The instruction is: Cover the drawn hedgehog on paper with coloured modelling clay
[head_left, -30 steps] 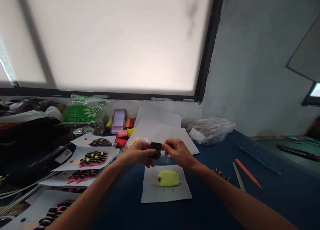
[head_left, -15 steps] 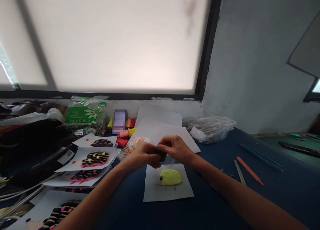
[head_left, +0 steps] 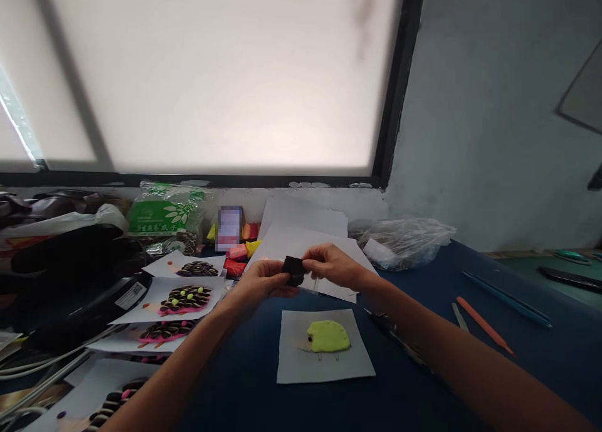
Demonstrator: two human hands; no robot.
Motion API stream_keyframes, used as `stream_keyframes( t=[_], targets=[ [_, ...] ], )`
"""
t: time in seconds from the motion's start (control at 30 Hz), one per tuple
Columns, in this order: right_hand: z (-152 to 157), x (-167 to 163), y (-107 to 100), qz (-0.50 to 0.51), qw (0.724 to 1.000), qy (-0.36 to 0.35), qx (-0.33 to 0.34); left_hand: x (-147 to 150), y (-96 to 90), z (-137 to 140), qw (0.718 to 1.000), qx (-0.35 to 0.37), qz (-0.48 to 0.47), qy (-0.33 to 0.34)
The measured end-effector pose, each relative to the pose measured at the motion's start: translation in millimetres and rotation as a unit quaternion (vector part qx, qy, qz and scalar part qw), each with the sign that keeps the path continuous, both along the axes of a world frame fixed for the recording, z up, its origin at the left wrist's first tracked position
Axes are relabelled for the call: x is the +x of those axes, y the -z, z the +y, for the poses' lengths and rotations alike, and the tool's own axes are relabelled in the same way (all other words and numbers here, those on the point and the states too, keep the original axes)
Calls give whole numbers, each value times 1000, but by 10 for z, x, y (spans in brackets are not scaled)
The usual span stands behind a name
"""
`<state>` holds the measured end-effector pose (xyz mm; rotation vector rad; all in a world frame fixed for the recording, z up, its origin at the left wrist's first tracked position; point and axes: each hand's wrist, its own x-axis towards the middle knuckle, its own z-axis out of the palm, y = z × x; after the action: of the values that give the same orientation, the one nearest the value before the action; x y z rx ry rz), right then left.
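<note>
My left hand (head_left: 266, 280) pinches a small black packet of modelling clay (head_left: 294, 271) from its left side. On the other side, the fingertips of my right hand (head_left: 332, 266) are closed on the packet's edge, and a bit of clear wrap dangles below. Both hands are raised above the table. Below them lies a white paper card (head_left: 291, 363) bearing a flat yellow-green clay hedgehog body (head_left: 330, 336), with a small dark eye and two drawn legs.
Finished hedgehog cards (head_left: 185, 297) with seeds and clay dots overlap at left. Behind are a green seed bag (head_left: 162, 216), colored clay packets (head_left: 235, 267), white sheets (head_left: 301, 231) and a clear plastic bag (head_left: 404, 241). An orange tool (head_left: 484, 324) and blue tweezers (head_left: 508, 300) lie right.
My hands have drawn slightly apart and lifted off the card, turning the black packet so more of it shows. The whole view has shifted a little.
</note>
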<state>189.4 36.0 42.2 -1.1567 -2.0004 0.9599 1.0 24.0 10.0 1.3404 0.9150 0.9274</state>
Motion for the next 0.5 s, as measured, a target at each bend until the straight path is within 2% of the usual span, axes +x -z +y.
stream_keyframes(
  t=[0.13,0.2,0.33,0.43,0.5],
  targets=[
    [89,68,-38,-27,999,29,26,17,-34,30,997,22,64,-35],
    [146,69,-6,-51,997,50,34,-21,-66,57,990,47,111,-78],
    [226,58,126,-102,991,82,18,-177,-226,87,956,157,172,-178],
    [220,-10,232,-140,988,61,-4,-215,-318,87,934,230,197,-189],
    [197,-108,284,-161,986,39,-2,-180,-288,94,922,256,233,-176]
  ],
)
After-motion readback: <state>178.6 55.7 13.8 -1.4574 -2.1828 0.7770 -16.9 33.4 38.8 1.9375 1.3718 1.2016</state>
